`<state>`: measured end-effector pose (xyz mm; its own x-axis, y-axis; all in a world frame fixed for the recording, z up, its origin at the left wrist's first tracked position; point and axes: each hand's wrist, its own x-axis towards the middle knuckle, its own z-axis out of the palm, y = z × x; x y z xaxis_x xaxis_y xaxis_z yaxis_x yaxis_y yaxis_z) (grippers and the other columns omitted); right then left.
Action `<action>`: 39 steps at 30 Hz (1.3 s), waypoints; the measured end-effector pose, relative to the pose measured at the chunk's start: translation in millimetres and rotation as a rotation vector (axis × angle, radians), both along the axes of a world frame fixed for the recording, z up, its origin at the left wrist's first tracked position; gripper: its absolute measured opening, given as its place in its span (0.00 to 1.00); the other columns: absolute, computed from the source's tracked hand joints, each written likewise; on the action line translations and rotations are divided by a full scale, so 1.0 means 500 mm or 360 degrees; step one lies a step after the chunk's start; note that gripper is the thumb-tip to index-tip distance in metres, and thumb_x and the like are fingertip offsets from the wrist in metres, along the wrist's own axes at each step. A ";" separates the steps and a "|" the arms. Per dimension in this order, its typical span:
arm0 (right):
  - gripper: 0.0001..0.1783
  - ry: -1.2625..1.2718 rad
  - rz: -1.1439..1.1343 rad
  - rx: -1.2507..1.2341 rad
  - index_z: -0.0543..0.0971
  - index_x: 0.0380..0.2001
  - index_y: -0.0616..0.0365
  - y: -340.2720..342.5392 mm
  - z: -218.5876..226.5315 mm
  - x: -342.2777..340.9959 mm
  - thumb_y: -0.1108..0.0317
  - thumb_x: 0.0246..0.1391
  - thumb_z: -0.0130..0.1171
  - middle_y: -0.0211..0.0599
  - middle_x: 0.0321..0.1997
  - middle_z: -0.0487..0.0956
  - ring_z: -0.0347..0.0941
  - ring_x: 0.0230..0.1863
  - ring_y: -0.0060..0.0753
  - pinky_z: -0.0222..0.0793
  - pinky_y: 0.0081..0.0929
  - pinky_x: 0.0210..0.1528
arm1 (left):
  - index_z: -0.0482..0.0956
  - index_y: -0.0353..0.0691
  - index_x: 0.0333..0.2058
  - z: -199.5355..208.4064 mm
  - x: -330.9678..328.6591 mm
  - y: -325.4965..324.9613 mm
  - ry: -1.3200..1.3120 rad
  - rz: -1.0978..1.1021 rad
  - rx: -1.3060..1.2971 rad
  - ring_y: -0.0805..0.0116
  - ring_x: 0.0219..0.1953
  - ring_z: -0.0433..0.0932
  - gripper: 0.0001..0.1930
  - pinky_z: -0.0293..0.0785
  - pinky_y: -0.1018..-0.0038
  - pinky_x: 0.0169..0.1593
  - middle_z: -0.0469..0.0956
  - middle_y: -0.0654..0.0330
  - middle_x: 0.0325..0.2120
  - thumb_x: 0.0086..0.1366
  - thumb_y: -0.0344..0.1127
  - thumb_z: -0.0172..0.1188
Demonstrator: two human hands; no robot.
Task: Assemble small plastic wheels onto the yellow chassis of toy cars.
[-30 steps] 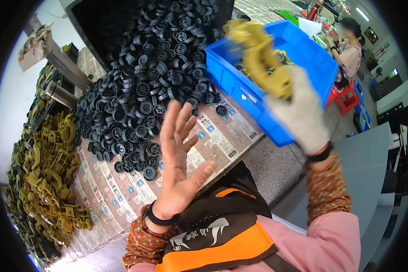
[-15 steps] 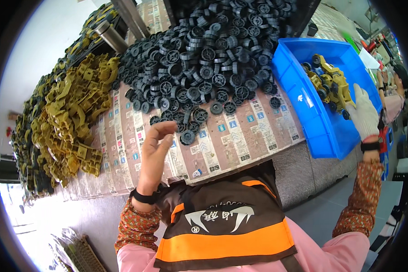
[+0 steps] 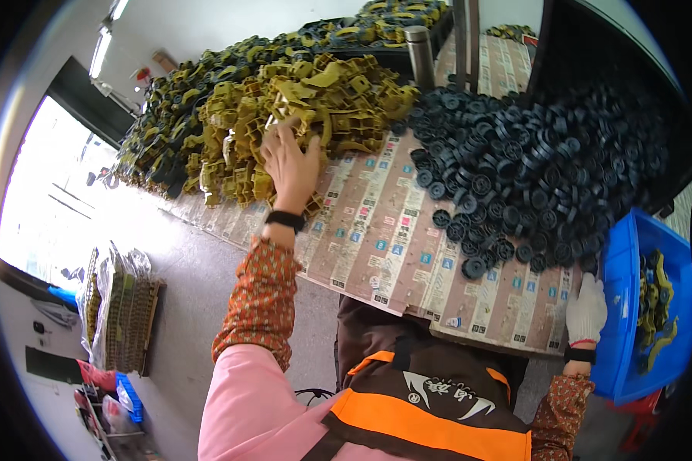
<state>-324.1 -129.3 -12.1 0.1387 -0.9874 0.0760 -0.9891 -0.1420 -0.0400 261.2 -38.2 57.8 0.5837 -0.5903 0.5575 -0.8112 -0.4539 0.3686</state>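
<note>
My bare left hand (image 3: 291, 167) reaches to the front of a heap of mustard-yellow plastic toy vehicle bodies (image 3: 354, 115). Its fingers are spread and touch or hover just over the parts; nothing is visibly held. My right hand (image 3: 587, 309), in a white knit glove, is at the table's right edge beside the outer wall of a blue plastic bin (image 3: 619, 307). The glove's fingers stretch away from me with no object showing in them. Assembled yellow toy vehicles (image 3: 655, 307) lie inside the bin. A large heap of black toy wheels (image 3: 515, 161) covers the table's right half.
The table (image 3: 369, 246) is covered with printed sheets. Many yellow-and-black vehicles (image 3: 173, 127) are piled at the far left. A metal flask (image 3: 420, 58) stands at the back next to upright posts (image 3: 466, 46). A plastic-wrapped stack (image 3: 123, 307) is on the floor at left.
The view has swung left. My left hand has moved from the wheels' front edge to the yellow bodies. My right hand has left the vehicles in the bin and is beside the bin's wall.
</note>
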 end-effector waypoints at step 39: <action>0.20 -0.0716 0.0576 0.0157 0.76 0.50 0.57 0.082 0.015 0.156 0.77 0.53 0.64 0.52 0.46 0.77 0.77 0.49 0.62 0.75 0.48 0.48 | 0.80 0.48 0.52 -0.048 -0.240 -0.074 -0.0210 -0.0750 0.0185 0.53 0.47 0.77 0.17 0.69 0.57 0.48 0.80 0.59 0.41 0.68 0.46 0.67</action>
